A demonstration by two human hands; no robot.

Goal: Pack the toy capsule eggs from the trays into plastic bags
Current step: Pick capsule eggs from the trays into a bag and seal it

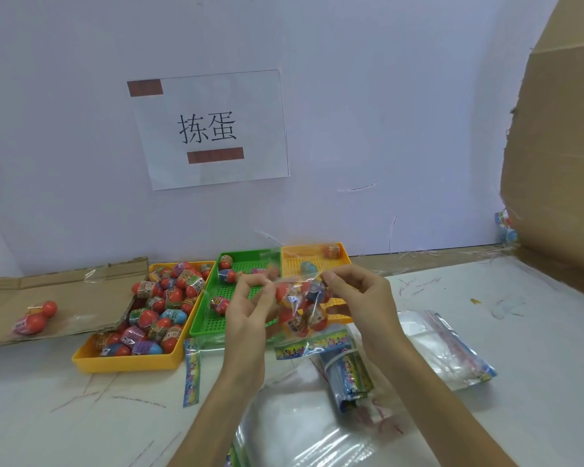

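Observation:
A clear plastic bag (300, 310) holding several capsule eggs hangs between my hands above the table. My left hand (250, 301) pinches the bag's top left edge and my right hand (358, 294) pinches its top right edge. A yellow tray (129, 360) at the left is heaped with several red and blue eggs (164, 298). The green tray (204, 318) beside it holds three eggs. A second yellow tray (292, 252) behind the bag holds two eggs, partly hidden.
Two loose eggs (36, 316) lie on flattened cardboard at the far left. Stacks of empty bags (449, 348) lie at the right and near my forearms. Colourful header cards (191, 372) lie by the trays. A big cardboard box (560, 163) stands at the right.

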